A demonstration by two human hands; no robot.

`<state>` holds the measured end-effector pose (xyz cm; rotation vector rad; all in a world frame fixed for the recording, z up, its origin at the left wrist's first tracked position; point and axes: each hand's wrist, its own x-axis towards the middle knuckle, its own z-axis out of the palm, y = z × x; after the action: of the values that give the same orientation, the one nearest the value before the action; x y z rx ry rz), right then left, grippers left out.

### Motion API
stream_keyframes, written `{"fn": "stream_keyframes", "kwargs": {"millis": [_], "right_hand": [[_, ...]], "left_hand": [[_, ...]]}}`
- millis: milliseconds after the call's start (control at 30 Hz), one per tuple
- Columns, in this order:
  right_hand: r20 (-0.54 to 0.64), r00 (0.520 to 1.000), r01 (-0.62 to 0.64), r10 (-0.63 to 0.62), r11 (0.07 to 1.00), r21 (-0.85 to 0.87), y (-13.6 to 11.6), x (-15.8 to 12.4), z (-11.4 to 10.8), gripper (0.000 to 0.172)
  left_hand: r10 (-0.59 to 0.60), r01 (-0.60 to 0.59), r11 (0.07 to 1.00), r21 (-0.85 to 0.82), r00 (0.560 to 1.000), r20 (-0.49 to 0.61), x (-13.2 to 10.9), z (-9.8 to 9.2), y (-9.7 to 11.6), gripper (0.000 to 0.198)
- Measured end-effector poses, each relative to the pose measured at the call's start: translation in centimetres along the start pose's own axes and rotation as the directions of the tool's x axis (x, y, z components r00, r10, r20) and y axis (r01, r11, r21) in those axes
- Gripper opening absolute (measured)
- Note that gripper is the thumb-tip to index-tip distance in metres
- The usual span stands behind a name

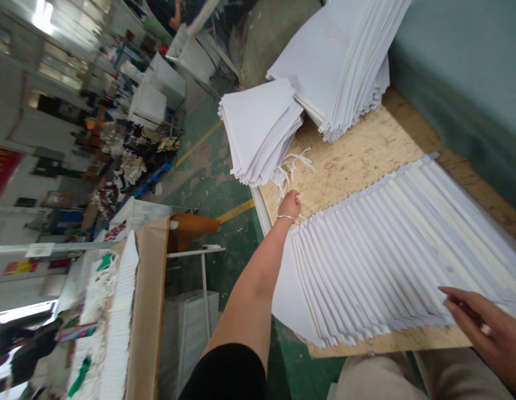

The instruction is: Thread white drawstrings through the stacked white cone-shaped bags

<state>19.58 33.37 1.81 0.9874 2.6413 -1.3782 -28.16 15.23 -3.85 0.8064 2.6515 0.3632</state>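
A row of overlapping white sheet-like pieces [378,250], fabric or paper I cannot tell, lies fanned across a wooden board table [345,172]. At the far left end of this row, my left hand [290,204] is closed, right beside loose thin white strips [297,161]. Whether a strip is inside its fingers is hidden. My right hand [487,328] hovers at the near edge of the row on the right, thumb and forefinger apart, with nothing visible between them. A ring shows on one of its fingers.
Beyond my left hand stand a smaller stack of white pieces [258,128] and a larger stack [337,61]. Grey-green cloth [470,83] covers the right side. Another table [147,300] with white pieces is at left. Part of a person [174,16] shows at top.
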Motion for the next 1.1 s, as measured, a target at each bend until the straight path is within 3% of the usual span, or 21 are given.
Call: {"fn": "stream_keyframes", "kwargs": {"millis": [100, 167, 333, 433, 500, 567, 667, 733, 800, 867, 967, 1100], "right_hand": [[0.089, 0.996, 0.002, -0.006, 0.999, 0.043, -1.9, 1.5, 1.0, 0.032], [0.122, 0.992, 0.019, -0.026, 0.998, 0.057, -2.2, 1.7, 1.3, 0.035], [0.158, 0.987, -0.014, 0.001, 0.996, 0.083, 1.6, 0.2, 1.6, 0.039], [0.094, 0.994, -0.066, 0.054, 0.989, 0.132, 2.7, 0.5, 0.8, 0.042], [0.013, 0.992, -0.128, 0.127, 0.976, 0.179, 1.5, 1.8, -0.5, 0.043], [-0.097, 0.975, -0.171, 0.198, 0.958, 0.230, -0.8, 3.4, -2.5, 0.041], [-0.275, 0.957, -0.016, 0.095, 0.961, 0.275, -4.8, 5.6, -5.6, 0.036], [-0.343, 0.938, 0.133, -0.048, 0.964, 0.230, -6.6, 6.4, -6.8, 0.035], [-0.281, 0.944, 0.219, -0.171, 0.964, 0.151, -7.3, 6.3, -7.1, 0.036], [-0.164, 0.968, 0.208, -0.190, 0.973, 0.096, -7.0, 5.6, -6.5, 0.034], [0.015, 0.999, 0.028, -0.031, 0.984, 0.175, -5.1, 4.2, -5.3, 0.028], [0.249, 0.954, -0.271, 0.169, 0.841, 0.469, -2.0, 2.7, -4.4, 0.037]], "left_hand": [[0.063, -0.063, 0.998, -0.007, 0.995, 0.071, 0.3, 0.5, 0.4, 0.040], [0.053, -0.053, 0.999, -0.007, 0.994, 0.099, 0.8, 0.9, 0.6, 0.029], [-0.050, 0.050, 0.999, -0.015, 0.997, 0.059, 2.2, -0.6, 2.0, 0.009], [-0.011, 0.023, 0.974, -0.226, 0.999, 0.051, 1.6, -2.8, 5.6, 0.007], [0.145, -0.091, 0.903, -0.421, 0.985, 0.098, -0.3, -4.0, 9.5, 0.008], [0.349, -0.269, 0.866, -0.421, 0.929, 0.124, -3.4, -4.6, 14.1, 0.008], [0.624, -0.587, 0.781, -0.211, 0.728, 0.283, -9.0, -4.4, 20.6, 0.014], [0.688, -0.727, 0.681, -0.092, 0.592, 0.419, -12.4, -3.5, 23.6, 0.019], [0.704, -0.800, 0.600, -0.027, 0.511, 0.494, -14.7, -2.4, 25.5, 0.021], [0.712, -0.825, 0.565, -0.002, 0.486, 0.507, -16.0, -1.1, 26.6, 0.022], [0.705, -0.813, 0.582, 0.000, 0.505, 0.498, -16.7, 0.4, 27.2, 0.022], [0.679, -0.769, 0.637, -0.044, 0.533, 0.505, -17.1, 1.4, 27.8, 0.021]]}}
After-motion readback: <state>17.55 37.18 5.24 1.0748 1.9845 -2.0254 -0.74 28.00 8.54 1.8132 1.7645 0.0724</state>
